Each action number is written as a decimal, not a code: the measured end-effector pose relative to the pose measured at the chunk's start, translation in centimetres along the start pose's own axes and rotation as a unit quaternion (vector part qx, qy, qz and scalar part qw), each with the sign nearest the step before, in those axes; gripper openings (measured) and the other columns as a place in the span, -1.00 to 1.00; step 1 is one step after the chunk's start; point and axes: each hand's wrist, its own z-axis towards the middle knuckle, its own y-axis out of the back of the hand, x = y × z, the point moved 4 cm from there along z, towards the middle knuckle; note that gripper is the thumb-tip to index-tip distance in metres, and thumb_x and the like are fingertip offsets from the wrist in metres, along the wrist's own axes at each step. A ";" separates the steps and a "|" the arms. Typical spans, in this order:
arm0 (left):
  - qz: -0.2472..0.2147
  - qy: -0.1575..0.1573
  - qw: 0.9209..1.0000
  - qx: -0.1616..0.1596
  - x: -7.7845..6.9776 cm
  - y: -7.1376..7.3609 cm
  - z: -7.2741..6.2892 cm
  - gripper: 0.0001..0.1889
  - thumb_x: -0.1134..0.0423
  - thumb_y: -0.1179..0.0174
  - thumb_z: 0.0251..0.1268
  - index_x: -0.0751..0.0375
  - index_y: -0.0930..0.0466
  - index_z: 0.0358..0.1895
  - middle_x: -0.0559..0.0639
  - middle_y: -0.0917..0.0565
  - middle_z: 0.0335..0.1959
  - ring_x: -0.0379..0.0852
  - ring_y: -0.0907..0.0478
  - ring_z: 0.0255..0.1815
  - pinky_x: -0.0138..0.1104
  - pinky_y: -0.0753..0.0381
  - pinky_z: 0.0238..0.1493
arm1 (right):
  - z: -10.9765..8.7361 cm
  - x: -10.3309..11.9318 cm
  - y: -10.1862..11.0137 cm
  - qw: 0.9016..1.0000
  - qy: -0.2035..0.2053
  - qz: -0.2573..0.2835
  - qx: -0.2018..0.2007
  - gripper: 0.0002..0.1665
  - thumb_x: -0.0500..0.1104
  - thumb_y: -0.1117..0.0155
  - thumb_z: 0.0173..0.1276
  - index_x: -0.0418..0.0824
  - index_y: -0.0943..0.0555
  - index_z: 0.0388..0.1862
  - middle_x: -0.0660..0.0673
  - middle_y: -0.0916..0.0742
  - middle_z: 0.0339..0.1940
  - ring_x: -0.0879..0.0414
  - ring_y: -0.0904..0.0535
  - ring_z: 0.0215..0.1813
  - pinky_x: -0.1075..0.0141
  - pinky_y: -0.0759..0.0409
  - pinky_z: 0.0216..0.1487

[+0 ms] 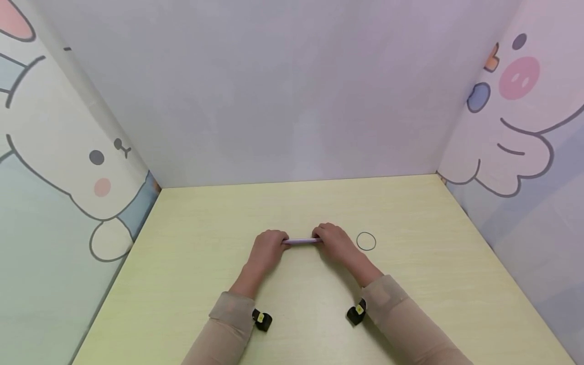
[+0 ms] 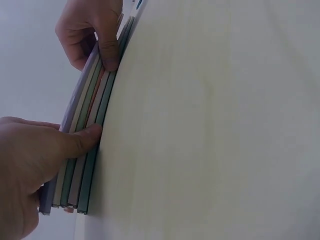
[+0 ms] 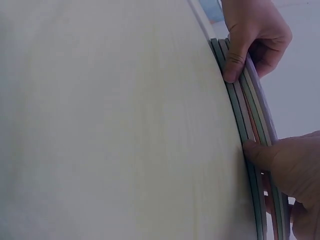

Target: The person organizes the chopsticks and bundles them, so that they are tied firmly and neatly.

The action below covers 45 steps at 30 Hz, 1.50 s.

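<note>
A bundle of several slim, pencil-like sticks lies crosswise just above the table, between the two hands. In the left wrist view, the bundled sticks are lilac, cream, green, orange-red, greyish pink and dark green, side by side. My left hand grips the bundle near its left end, thumb across the near side. Toward the other end, my right hand pinches the same bundle between thumb and fingers. Just right of the right hand lies a thin dark ring, like a rubber band, touched by neither hand.
The pale wooden table is bounded by a plain back wall. Side panels with cartoon animals rise at the left and right. Black wrist cameras sit on the left and right sleeves.
</note>
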 end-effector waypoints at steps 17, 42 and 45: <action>0.040 -0.001 0.999 0.017 0.0 -0.1 0.0 -0.89 0.33 -0.46 0.15 0.22 -0.78 -0.25 -0.02 -0.64 -0.36 -0.05 -0.60 -0.30 -0.24 -0.60 -0.22 | -0.1 0.1 -0.2 1.000 0.012 -0.018 -0.008 -0.87 -0.35 -0.41 0.29 -0.19 -0.71 -0.21 -0.07 -0.68 -0.25 -0.02 -0.60 -0.17 0.11 -0.59 -0.17; 0.108 -0.018 0.994 -0.001 -0.2 -0.4 -0.3 -0.85 0.44 -0.37 0.22 0.19 -0.69 -0.17 0.03 -0.63 -0.25 0.00 -0.58 -0.21 -0.20 -0.56 -0.25 | 0.1 0.3 -0.5 0.999 0.023 -0.030 0.010 -0.80 -0.38 -0.33 0.32 -0.23 -0.64 -0.09 -0.11 -0.65 -0.21 -0.05 -0.55 -0.18 0.08 -0.55 -0.13; 0.108 -0.014 0.994 0.002 -0.2 -0.5 -0.3 -0.84 0.42 -0.37 0.21 0.18 -0.71 -0.16 0.02 -0.61 -0.24 -0.01 -0.56 -0.19 -0.20 -0.54 -0.25 | 0.1 0.3 -0.5 0.999 0.018 -0.025 0.013 -0.79 -0.38 -0.35 0.32 -0.22 -0.67 -0.08 -0.11 -0.64 -0.21 -0.04 -0.53 -0.19 0.08 -0.54 -0.15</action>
